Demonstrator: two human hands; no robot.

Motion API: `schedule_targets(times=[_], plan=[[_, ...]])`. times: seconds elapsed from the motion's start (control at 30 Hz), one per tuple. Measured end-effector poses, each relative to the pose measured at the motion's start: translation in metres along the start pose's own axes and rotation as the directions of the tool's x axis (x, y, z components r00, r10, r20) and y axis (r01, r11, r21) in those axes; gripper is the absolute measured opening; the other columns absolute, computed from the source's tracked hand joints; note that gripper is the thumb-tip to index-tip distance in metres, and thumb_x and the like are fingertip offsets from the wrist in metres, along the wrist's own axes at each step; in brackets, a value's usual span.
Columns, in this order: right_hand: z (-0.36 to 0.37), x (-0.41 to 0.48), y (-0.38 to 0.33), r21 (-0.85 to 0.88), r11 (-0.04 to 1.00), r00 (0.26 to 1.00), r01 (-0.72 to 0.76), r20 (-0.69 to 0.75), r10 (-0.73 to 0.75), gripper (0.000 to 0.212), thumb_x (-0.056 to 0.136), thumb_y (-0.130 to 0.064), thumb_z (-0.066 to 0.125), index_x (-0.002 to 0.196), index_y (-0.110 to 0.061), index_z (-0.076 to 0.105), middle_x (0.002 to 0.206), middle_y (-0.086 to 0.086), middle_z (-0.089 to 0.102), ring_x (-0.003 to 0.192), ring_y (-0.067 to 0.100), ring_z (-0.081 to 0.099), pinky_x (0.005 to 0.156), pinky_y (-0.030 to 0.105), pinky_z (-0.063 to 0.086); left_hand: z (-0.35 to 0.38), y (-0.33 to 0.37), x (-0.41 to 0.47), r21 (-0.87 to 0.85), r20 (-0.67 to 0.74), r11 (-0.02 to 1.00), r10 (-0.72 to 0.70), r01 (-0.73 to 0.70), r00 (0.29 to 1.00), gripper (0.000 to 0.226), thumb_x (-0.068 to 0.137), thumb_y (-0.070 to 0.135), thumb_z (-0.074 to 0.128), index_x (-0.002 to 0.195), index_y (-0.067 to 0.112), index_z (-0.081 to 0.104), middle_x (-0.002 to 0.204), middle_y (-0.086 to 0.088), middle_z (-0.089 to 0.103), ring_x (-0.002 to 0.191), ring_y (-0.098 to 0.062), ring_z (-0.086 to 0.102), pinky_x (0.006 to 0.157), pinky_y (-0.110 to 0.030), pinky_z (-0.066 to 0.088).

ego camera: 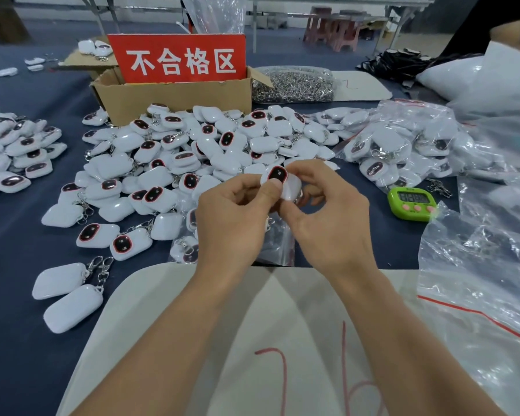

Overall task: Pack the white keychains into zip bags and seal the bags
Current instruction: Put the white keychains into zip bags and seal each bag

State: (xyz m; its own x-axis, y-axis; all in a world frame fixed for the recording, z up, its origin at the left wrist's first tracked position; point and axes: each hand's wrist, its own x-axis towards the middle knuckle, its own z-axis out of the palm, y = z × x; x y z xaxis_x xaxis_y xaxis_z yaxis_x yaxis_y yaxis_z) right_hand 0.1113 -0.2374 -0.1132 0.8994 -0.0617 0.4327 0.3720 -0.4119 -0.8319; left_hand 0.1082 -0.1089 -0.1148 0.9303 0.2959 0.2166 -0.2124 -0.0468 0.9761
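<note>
We hold one keychain (277, 175) up between both grips, dark oval face turned towards us. The left grip (234, 219) is clamped on it, thumb pressed to its lower edge. The right grip (327, 219) is clamped from the other side, fingers curled round the white body. Whether that white body is a second keychain we cannot tell. The zip bag (278, 249) lies on the surface (12, 235) directly beneath the grips, partly hidden by them. It seems to hold some pieces already, though we cannot make out its mouth.

The loose pile (192, 151) spreads ahead and to the left of the grips. Filled bags (403, 145) lie to the right, and a green timer (412, 202) sits just right of the right grip.

We judge this to be the loading step, with most of the pile not yet packed.

What could go wrong:
- Both grips are busy with the keychain, so nothing holds the bag open. It may crumple or slide when we push the piece in.
- The pinch is at the fingertips on a smooth shell. If it slips, the piece drops into the pile ahead and the count is lost.
- A metal clasp hangs below the grips. It could snag the film or lie across the zip strip, and then the seal would not close fully.
</note>
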Motion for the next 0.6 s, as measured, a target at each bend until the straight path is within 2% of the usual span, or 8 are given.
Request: schedule_targets(times=[0.03, 0.13, 0.23, 0.33, 0.4, 0.5, 0.57, 0.6], plan=[[0.000, 0.001, -0.001, 0.058, 0.998, 1.000, -0.026, -0.004, 0.026, 0.027, 0.085, -0.016, 0.076, 0.102, -0.037, 0.075, 0.084, -0.011, 0.073, 0.069, 0.005, 0.061, 0.066, 0.013, 0.049, -0.001, 0.001, 0.001, -0.017, 0.001, 1.000, -0.003, 0.003, 1.000, 0.007, 0.082, 0.034, 0.082, 0.088, 0.035, 0.079, 0.081, 0.012, 0.078, 0.072, -0.005, 0.073, 0.067, -0.018, 0.054], [-0.003, 0.005, -0.001, 0.198, 0.972, 0.992, -0.124, 0.034, 0.120, 0.015, 0.094, -0.021, 0.071, 0.089, -0.029, 0.083, 0.072, -0.002, 0.074, 0.068, 0.023, 0.064, 0.069, 0.037, 0.055, -0.005, 0.001, 0.005, -0.011, -0.007, 1.000, 0.002, -0.002, 1.000, 0.027, 0.078, 0.027, 0.083, 0.100, 0.043, 0.078, 0.091, 0.014, 0.078, 0.074, -0.006, 0.071, 0.065, -0.024, 0.055], [-0.007, 0.008, 0.002, 0.309, 0.932, 0.981, -0.190, 0.102, 0.166, 0.018, 0.094, -0.018, 0.069, 0.082, -0.015, 0.082, 0.065, 0.016, 0.065, 0.061, 0.019, 0.053, 0.065, 0.038, 0.045, -0.008, 0.003, 0.005, -0.044, 0.041, 0.999, 0.013, -0.011, 0.999, 0.027, 0.081, 0.022, 0.080, 0.089, 0.047, 0.080, 0.086, 0.010, 0.079, 0.074, -0.005, 0.072, 0.066, -0.022, 0.053], [-0.008, 0.008, 0.003, 0.340, 0.916, 0.974, -0.213, 0.142, 0.174, 0.022, 0.093, -0.022, 0.068, 0.077, -0.014, 0.080, 0.066, 0.024, 0.063, 0.060, 0.024, 0.048, 0.061, 0.040, 0.039, -0.009, 0.004, 0.005, -0.070, 0.051, 0.997, -0.014, 0.018, 0.999, 0.026, 0.081, 0.017, 0.082, 0.085, 0.043, 0.081, 0.085, 0.010, 0.080, 0.076, -0.002, 0.073, 0.065, -0.014, 0.052], [-0.008, 0.007, 0.003, 0.320, 0.923, 0.975, -0.215, 0.127, 0.183, 0.021, 0.094, -0.020, 0.069, 0.077, -0.017, 0.080, 0.065, 0.019, 0.065, 0.059, 0.022, 0.050, 0.060, 0.036, 0.041, -0.008, 0.004, 0.005, -0.057, 0.036, 0.997, -0.048, 0.050, 0.998, 0.028, 0.081, 0.017, 0.084, 0.080, 0.044, 0.080, 0.082, 0.012, 0.079, 0.073, 0.000, 0.073, 0.063, -0.012, 0.051], [-0.003, 0.005, 0.003, 0.240, 0.956, 0.984, -0.166, -0.019, 0.176, 0.021, 0.089, -0.014, 0.077, 0.083, -0.033, 0.080, 0.071, -0.010, 0.075, 0.063, 0.004, 0.065, 0.066, 0.022, 0.052, -0.006, 0.004, 0.004, -0.025, 0.009, 0.998, -0.062, 0.062, 0.998, 0.036, 0.080, 0.018, 0.086, 0.073, 0.052, 0.077, 0.077, 0.013, 0.078, 0.067, 0.000, 0.071, 0.062, -0.013, 0.052], [0.000, 0.000, 0.001, 0.070, 0.995, 0.994, -0.074, -0.069, 0.079, 0.031, 0.083, -0.014, 0.081, 0.100, -0.039, 0.077, 0.081, -0.023, 0.073, 0.071, -0.006, 0.064, 0.070, 0.008, 0.048, -0.005, 0.004, 0.003, -0.024, -0.029, 0.997, -0.079, 0.078, 0.996, 0.026, 0.078, 0.022, 0.086, 0.074, 0.047, 0.079, 0.075, 0.010, 0.078, 0.060, -0.003, 0.069, 0.058, -0.015, 0.050], [0.001, -0.002, 0.000, -0.029, 0.999, 0.999, -0.017, -0.047, 0.016, 0.038, 0.081, -0.015, 0.082, 0.112, -0.036, 0.076, 0.090, -0.025, 0.072, 0.077, -0.011, 0.061, 0.074, 0.005, 0.045, -0.005, 0.004, 0.003, -0.040, -0.050, 0.994, -0.099, 0.097, 0.994, 0.018, 0.078, 0.024, 0.086, 0.076, 0.041, 0.081, 0.074, 0.008, 0.078, 0.059, -0.005, 0.069, 0.056, -0.016, 0.049]])
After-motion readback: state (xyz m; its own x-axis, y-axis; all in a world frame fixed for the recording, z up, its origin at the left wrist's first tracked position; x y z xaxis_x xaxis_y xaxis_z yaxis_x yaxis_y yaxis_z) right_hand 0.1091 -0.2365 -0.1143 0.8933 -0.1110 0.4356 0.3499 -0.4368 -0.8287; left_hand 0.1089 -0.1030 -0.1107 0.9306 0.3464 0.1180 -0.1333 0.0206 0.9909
